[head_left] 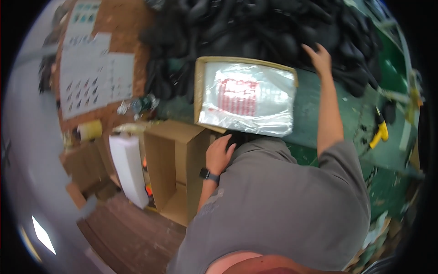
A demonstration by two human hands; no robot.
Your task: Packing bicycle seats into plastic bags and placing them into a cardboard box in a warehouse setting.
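Two bare hands work at a green tabletop (319,118): the right hand (319,57) stretches far forward, fingers spread open and holding nothing, onto a heap of black parts (255,27), while the left hand (219,153), open as well, rests flat at the near edge of a bag-lined cardboard box (246,96) (the clear bag fills it). Judged from this reach, the loose heap could slide under the grip's touch. The nearest black pieces lie directly beneath the right fingertips, beyond the box.

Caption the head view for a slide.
Right hand reaches into a pile of black parts; left hand rests by a plastic-lined box.
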